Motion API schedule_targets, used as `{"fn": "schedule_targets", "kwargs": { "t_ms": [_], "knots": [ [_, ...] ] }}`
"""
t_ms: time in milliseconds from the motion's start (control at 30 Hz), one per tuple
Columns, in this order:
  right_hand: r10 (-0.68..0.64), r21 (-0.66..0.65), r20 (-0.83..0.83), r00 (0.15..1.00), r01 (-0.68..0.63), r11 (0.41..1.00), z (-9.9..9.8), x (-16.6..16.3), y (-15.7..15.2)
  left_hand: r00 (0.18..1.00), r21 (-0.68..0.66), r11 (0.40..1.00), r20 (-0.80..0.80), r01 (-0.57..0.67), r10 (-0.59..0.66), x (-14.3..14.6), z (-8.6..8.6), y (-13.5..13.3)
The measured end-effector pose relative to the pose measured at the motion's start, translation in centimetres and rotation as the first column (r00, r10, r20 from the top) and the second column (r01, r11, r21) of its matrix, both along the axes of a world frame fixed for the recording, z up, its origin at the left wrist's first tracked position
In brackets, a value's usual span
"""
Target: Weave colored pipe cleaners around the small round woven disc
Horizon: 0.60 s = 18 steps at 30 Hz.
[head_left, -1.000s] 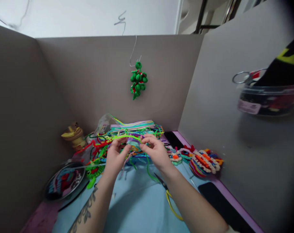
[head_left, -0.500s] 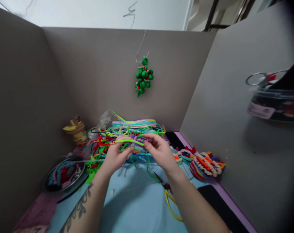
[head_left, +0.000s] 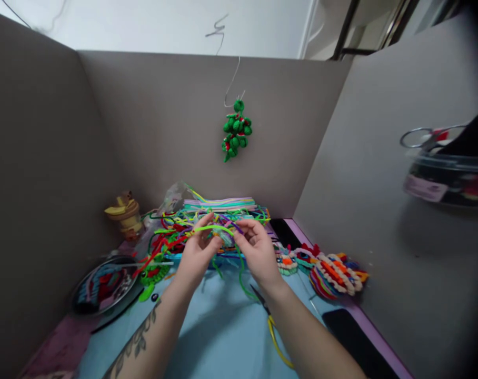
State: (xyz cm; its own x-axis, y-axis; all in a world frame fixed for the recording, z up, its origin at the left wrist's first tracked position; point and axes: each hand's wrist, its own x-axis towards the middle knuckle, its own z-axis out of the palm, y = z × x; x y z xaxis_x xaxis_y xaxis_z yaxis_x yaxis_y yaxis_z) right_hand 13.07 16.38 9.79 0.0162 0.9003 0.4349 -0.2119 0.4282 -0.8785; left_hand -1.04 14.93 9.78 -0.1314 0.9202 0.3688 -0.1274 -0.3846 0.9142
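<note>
Pipe-cleaner piece between both hands, boxed by grey partition walls.

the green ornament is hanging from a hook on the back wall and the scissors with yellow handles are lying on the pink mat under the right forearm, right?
Not quite. The head view shows the scissors lying on a light blue mat, not a pink one, under the right forearm. The rest holds: the green ornament hangs from a hook on the back wall.
</note>
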Motion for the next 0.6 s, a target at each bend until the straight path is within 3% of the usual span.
{"fn": "schedule_targets", "kwargs": {
  "t_ms": [133,267,333,433,500,600],
  "knots": [
    [-0.109,0.069,0.134,0.985,0.100,0.993,-0.7,0.5,0.9,0.976,-0.029,0.996,0.201,-0.083,0.087,-0.6,0.1,0.5],
    [0.063,0.079,0.390,0.918,-0.101,0.992,-0.3,1.8,1.4,0.953,-0.112,0.979,0.232,-0.171,0.193,-2.0,0.6,0.7],
    [0.059,0.120,0.479,0.876,-0.131,0.984,0.3,2.2,1.3,0.983,-0.130,0.980,0.086,-0.150,0.162,-2.2,1.0,0.3],
    [0.027,0.156,0.426,0.904,-0.103,0.982,0.9,2.1,0.7,0.969,-0.183,0.983,-0.240,0.020,-0.064,-1.6,1.7,-0.7],
    [0.144,0.072,0.363,0.921,-0.182,0.981,1.1,1.7,0.3,0.891,-0.211,0.967,-0.397,0.144,-0.220,-0.9,2.1,-1.3],
    [0.355,-0.127,0.187,0.916,-0.336,0.933,1.0,1.1,0.0,0.787,-0.229,0.946,-0.528,0.230,-0.319,-0.3,2.2,-1.9]
  ]
}}
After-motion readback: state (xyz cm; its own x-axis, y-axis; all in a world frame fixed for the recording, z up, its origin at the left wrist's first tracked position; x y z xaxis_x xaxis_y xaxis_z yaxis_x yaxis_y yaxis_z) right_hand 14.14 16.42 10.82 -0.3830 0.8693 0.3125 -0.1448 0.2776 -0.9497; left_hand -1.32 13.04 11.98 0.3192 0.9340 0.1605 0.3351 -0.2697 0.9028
